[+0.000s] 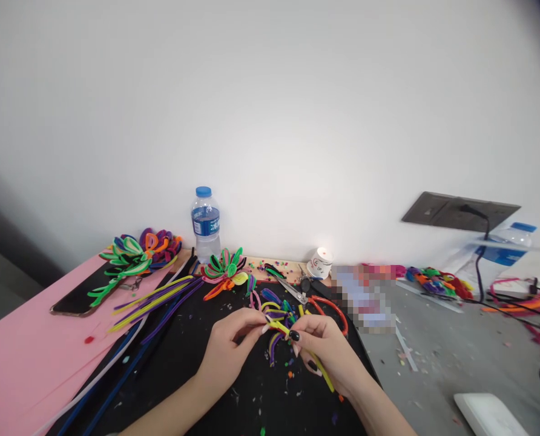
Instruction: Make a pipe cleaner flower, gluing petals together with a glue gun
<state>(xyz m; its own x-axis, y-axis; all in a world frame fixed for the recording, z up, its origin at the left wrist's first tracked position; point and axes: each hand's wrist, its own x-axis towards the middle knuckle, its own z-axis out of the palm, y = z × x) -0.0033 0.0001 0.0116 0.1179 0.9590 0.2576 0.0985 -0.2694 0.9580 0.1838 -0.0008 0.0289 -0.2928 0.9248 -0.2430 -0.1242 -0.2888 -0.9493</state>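
Note:
My left hand [230,346] and my right hand [325,350] meet over a black mat [197,375]. Both pinch one yellow pipe cleaner [283,327]. The left fingertips grip its upper end. The right thumb and forefinger hold it a little lower, and its tail [325,376] runs down behind the right palm. Just beyond the fingers lies a half-made bunch of purple, yellow and blue pipe cleaner loops [276,306]. Scissors with orange handles [318,301] rest right behind my right hand.
Loose yellow and purple pipe cleaners [156,300] lie left on the mat, beside a dark phone [77,298] on pink paper [20,357]. Finished pipe-cleaner flowers [138,251] [224,269], a water bottle [205,224] and a tape roll [319,262] line the wall. Cables and more craft pieces [433,281] sit right.

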